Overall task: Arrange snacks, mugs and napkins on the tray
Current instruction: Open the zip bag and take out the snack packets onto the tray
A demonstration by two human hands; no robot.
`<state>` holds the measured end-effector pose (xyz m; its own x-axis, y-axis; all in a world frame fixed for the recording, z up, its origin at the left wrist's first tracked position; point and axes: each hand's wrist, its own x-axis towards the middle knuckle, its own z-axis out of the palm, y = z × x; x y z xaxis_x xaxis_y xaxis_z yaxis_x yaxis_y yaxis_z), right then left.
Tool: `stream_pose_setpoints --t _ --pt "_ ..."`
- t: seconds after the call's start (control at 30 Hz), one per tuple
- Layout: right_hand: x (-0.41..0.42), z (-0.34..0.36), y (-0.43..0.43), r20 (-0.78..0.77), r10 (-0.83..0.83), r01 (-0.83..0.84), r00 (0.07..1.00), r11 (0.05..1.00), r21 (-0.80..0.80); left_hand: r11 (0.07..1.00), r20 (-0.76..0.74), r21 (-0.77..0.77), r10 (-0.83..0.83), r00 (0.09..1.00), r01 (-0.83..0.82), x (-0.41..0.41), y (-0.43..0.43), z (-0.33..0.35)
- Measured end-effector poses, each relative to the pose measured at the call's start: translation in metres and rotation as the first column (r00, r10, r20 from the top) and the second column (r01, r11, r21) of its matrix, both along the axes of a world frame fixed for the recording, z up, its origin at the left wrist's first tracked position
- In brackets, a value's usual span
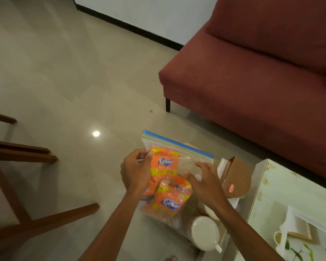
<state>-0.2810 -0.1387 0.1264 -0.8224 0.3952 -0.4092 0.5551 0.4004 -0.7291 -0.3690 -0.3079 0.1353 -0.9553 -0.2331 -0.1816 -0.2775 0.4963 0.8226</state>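
The clear zip bag (179,166) is held up between both hands above the left edge of the table (271,185), with its blue seal strip running from upper left to lower right, away from the person; the left hand (135,172) is closed on the bag's left edge, and the right hand (205,179) lies with spread fingers on the bag's right half, so I judge the seal is nearer to the left hand. Inside are two orange snack packets (166,178) which read "Kurkure", the upper one also "50% extra". A white mug (203,232) and a brown box (235,178) with a small red label, too blurred to read, stand just under the bag.
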Motion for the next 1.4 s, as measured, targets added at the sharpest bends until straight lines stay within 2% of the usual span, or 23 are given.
stream_pose_setpoints --t 0.13,0.27,0.33,0.43,0.47,0.53,0.6,0.7,0.8,0.9,1.0,1.1,1.17,1.23,1.3,1.33,1.4 --pt "0.019 0.053 -0.011 -0.091 -0.038 0.035 0.995 0.999 -0.029 1.0 -0.203 -0.017 -0.011 0.979 0.008 0.042 -0.01 0.055" --pt "0.042 0.121 -0.013 -0.178 -0.214 0.176 0.96 0.962 -0.208 1.0 -0.417 0.011 0.031 0.909 -0.029 0.084 -0.011 0.116" --pt "0.054 0.162 -0.009 -0.19 -0.327 0.24 0.926 0.897 -0.371 0.999 -0.506 0.035 0.036 0.862 -0.021 0.108 -0.007 0.148" --pt "0.076 0.228 0.002 -0.173 -0.437 0.259 0.883 0.759 -0.598 0.997 -0.648 0.012 -0.049 0.76 0.075 0.151 0.006 0.196" --pt "0.085 0.251 0.007 -0.184 -0.432 0.245 0.883 0.758 -0.605 0.994 -0.703 -0.025 -0.096 0.705 0.11 0.168 0.013 0.208" --pt "0.103 0.293 0.019 -0.201 -0.376 0.219 0.905 0.814 -0.537 0.984 -0.785 -0.102 -0.172 0.595 0.149 0.201 0.028 0.226" --pt "0.129 0.325 0.038 -0.186 -0.332 0.216 0.925 0.86 -0.462 0.966 -0.828 -0.193 -0.255 0.5 0.173 0.239 0.045 0.238" --pt "0.18 0.351 0.076 -0.129 -0.286 0.199 0.95 0.868 -0.455 0.941 -0.872 -0.3 -0.337 0.355 0.158 0.294 0.074 0.248" --pt "0.244 0.36 0.122 -0.114 -0.275 0.196 0.955 0.869 -0.454 0.939 -0.896 -0.304 -0.34 0.286 0.163 0.347 0.108 0.255" --pt "0.304 0.363 0.154 -0.123 -0.376 0.272 0.918 0.825 -0.496 0.933 -0.907 -0.275 -0.332 0.258 0.233 0.398 0.137 0.254" --pt "0.358 0.37 0.175 -0.17 -0.488 0.311 0.856 0.749 -0.585 0.884 -0.887 -0.242 -0.369 0.279 0.4 0.449 0.163 0.25" --pt "0.405 0.384 0.192 -0.21 -0.567 0.316 0.796 0.686 -0.655 0.788 -0.858 -0.108 -0.381 0.343 0.605 0.491 0.175 0.256" --pt "0.428 0.393 0.201 -0.233 -0.554 0.295 0.799 0.7 -0.65 0.752 -0.82 0.07 -0.331 0.467 0.655 0.505 0.179 0.272" --pt "0.446 0.4 0.21 -0.263 -0.531 0.279 0.806 0.732 -0.621 0.771 -0.728 0.24 -0.26 0.635 0.591 0.504 0.193 0.296" --pt "0.457 0.405 0.219 -0.286 -0.508 0.287 0.812 0.776 -0.562 0.781 -0.573 0.343 -0.266 0.776 0.521 0.493 0.219 0.323" --pt "0.46 0.406 0.222 -0.298 -0.49 0.291 0.819 0.803 -0.521 0.778 -0.508 0.347 -0.314 0.802 0.524 0.485 0.232 0.336" --pt "0.465 0.409 0.231 -0.318 -0.457 0.301 0.831 0.849 -0.435 0.735 -0.397 0.302 -0.482 0.781 0.607 0.468 0.259 0.356"
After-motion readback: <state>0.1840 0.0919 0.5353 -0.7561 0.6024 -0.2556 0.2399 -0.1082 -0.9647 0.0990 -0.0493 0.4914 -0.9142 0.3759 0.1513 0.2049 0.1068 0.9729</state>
